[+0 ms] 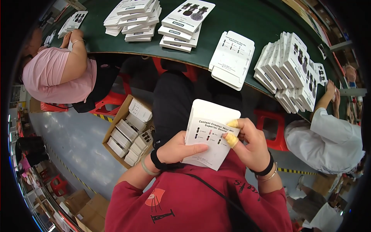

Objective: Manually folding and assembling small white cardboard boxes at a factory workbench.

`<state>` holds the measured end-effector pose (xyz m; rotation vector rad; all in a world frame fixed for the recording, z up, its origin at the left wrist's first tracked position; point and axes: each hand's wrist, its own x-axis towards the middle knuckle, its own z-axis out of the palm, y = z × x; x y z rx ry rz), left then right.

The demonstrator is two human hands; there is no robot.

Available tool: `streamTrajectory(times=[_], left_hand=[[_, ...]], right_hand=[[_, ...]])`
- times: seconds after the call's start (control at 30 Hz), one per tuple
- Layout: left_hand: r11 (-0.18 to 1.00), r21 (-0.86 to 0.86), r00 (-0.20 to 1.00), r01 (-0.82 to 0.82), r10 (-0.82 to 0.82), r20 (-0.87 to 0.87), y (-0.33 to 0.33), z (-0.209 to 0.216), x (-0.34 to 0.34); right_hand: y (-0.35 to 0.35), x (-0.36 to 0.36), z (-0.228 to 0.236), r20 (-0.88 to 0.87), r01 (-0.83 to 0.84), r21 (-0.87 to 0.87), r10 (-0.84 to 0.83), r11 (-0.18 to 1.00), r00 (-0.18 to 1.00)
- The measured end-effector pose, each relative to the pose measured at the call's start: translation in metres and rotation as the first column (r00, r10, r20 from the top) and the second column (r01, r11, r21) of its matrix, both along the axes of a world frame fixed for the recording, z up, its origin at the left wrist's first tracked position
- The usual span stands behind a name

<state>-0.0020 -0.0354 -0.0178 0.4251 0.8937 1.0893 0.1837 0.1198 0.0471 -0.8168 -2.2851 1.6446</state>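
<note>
Above my lap I hold a white cardboard box (195,154), printed with small microphone pictures; its top flap stands up. My left hand (174,149) grips the lower left side, thumb lying across the printed face. At the upper right edge my right hand (251,143) pinches the box near the flap, with yellow wraps on two fingertips. Beyond it, a stack of flat unfolded white cartons (233,58) rests at the table's near edge.
On the dark green table (216,19) stand stacks of white boxes (179,33), with another pile (288,67) at right. An open carton (127,131) of white boxes sits on the floor at left. People work at left (58,75) and right (324,139).
</note>
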Motion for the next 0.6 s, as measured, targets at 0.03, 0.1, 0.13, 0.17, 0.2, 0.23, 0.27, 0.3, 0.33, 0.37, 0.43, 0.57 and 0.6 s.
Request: streamTrajectory(times=[0.03,0.1,0.13,0.17,0.2,0.23,0.27,0.3,0.33,0.37,0.43,0.57,0.6], left_hand=[[1.0,-0.001,1.0,0.002,-0.002,-0.001,0.001,0.0,0.0],[0.982,0.168,0.899,-0.09,0.153,-0.41,0.004,0.0,-0.001],[0.959,0.262,0.78,-0.103,0.242,-0.578,0.006,0.001,0.0],[0.96,0.263,0.78,-0.099,0.24,-0.578,0.009,0.0,0.003],[0.925,0.322,0.755,-0.203,0.357,-0.55,0.011,-0.001,0.009],[0.875,0.376,0.717,-0.303,0.47,-0.516,0.013,-0.003,0.016],[0.812,0.427,0.666,-0.398,0.576,-0.474,0.013,-0.005,0.019],[0.811,0.43,0.665,-0.396,0.576,-0.475,0.013,-0.007,0.019],[0.805,0.47,0.65,-0.362,0.58,-0.492,0.013,-0.008,0.018],[0.797,0.509,0.634,-0.326,0.583,-0.508,0.013,-0.009,0.016],[0.786,0.548,0.616,-0.286,0.589,-0.524,0.013,-0.01,0.013],[0.799,0.569,0.683,-0.194,0.527,-0.506,0.013,0.002,0.006],[0.809,0.558,0.682,-0.184,0.514,-0.52,0.014,0.006,0.005]], right_hand=[[-0.003,0.002,-0.002,-0.022,0.015,0.027,-0.015,1.0,1.0],[-0.006,0.005,-0.005,-0.046,0.033,0.055,-0.03,0.998,0.998],[-0.007,0.006,-0.006,-0.032,0.022,0.073,-0.02,0.997,0.999],[-0.007,0.007,-0.007,-0.017,0.01,0.091,-0.008,0.996,1.0],[-0.007,0.008,-0.008,-0.002,-0.003,0.109,0.003,0.994,1.0],[-0.01,0.01,-0.01,-0.003,-0.001,0.111,0.001,0.994,1.0],[-0.014,0.012,-0.014,-0.06,0.094,0.07,-0.09,0.993,0.994],[-0.017,0.012,-0.017,-0.114,0.184,0.024,-0.181,0.983,0.977],[-0.019,0.011,-0.018,-0.163,0.27,-0.028,-0.271,0.962,0.949],[-0.018,0.01,-0.02,-0.167,0.271,-0.026,-0.271,0.962,0.948],[-0.014,0.004,-0.022,-0.214,0.286,-0.555,-0.466,0.781,0.859],[0.005,-0.004,-0.01,-0.143,0.102,-0.874,-0.451,0.476,0.881],[0.008,-0.005,-0.008,-0.128,0.044,-0.915,-0.391,0.401,0.911]])
